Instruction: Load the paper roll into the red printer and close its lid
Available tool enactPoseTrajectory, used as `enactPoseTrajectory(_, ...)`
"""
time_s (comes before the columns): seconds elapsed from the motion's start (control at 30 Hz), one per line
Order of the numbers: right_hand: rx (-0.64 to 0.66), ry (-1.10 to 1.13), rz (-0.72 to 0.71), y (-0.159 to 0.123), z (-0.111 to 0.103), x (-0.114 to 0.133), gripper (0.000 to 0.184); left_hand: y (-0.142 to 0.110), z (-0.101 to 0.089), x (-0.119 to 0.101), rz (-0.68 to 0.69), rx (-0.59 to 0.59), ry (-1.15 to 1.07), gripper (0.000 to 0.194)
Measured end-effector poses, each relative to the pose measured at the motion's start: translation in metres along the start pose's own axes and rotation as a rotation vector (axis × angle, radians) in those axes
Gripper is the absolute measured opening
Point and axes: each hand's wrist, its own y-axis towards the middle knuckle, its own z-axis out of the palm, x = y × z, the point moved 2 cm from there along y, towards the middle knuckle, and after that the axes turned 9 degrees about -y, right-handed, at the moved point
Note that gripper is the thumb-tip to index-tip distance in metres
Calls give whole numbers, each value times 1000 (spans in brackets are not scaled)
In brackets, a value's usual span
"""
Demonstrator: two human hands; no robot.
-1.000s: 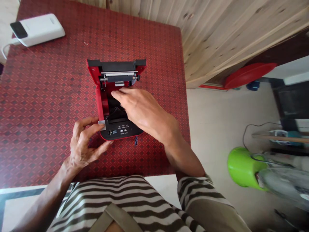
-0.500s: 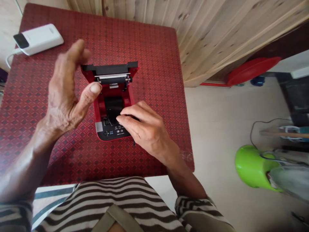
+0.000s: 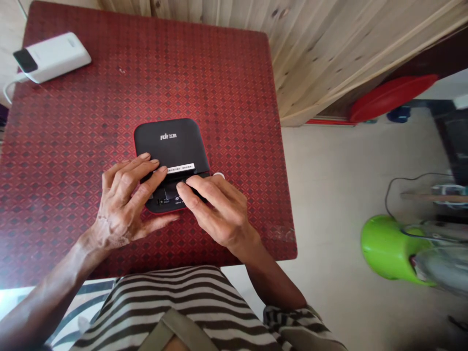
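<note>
head view: flat black device [image 3: 168, 153], red-edged

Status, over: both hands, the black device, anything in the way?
Left hand on flat black lid of rounded, red-edged device. Right hand, fingertips at its black front panel. White, boxy, cabled gadget far left, out of the way.

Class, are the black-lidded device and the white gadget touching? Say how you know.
Apart. The head view shows a broad stretch of bare red patterned tabletop between the black-lidded device and the white gadget.
</note>
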Motion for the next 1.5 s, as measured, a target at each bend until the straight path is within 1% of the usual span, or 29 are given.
enactPoseTrajectory(0.1,-24,18,7,0,1,0,26,-1,1,2,-14,-8,38,80)
enactPoseTrajectory(0.17,-33,28,3,-1,2,0,24,0,1,1,20,-24,52,79)
enactPoseTrajectory(0.23,-15,15,0,-3,4,-1,26,1,0,0,55,-38,50,79)
enactPoseTrajectory(0.33,35,3,7,-8,6,-1,25,4,1,0,64,-38,53,76)
enactPoseTrajectory(0.4,36,21,30,-10,6,0,25,4,3,0,65,-40,52,75)
enactPoseTrajectory(0.5,-31,55,99,-14,0,0,34,-2,8,0,46,-50,37,77)
enactPoseTrajectory(0.57,-82,75,180,-19,-4,-1,43,-10,10,0,5,-72,31,79)
enactPoseTrajectory(0.63,-117,103,274,-27,-7,-5,49,-22,9,0,-33,-127,33,81)
enactPoseTrajectory(0.7,-141,120,357,-37,-7,-10,47,-34,6,-1,-35,-201,32,81)
enactPoseTrajectory(0.77,-155,115,414,-46,-5,-16,39,-44,2,-2,-28,-240,38,72)
enactPoseTrajectory(0.9,-174,129,486,-56,1,-23,33,-57,-1,0,-57,-214,81,45)
enactPoseTrajectory(0.97,-167,153,496,-57,3,-22,32,-59,0,2,-68,-212,93,41)
enactPoseTrajectory(1.1,-118,158,489,-56,7,-20,32,-60,1,4,-96,-201,141,44)
enactPoseTrajectory(1.17,-106,135,478,-56,8,-19,30,-59,1,4,-104,-193,121,41)
enactPoseTrajectory(1.3,-106,86,471,-56,8,-20,28,-55,0,3,-98,-171,105,36)
enactPoseTrajectory(1.43,-123,139,474,-57,8,-19,30,-50,0,4,-170,-163,106,35)
enactPoseTrajectory(1.5,-133,166,478,-56,9,-18,29,-47,0,4,-129,-174,80,34)
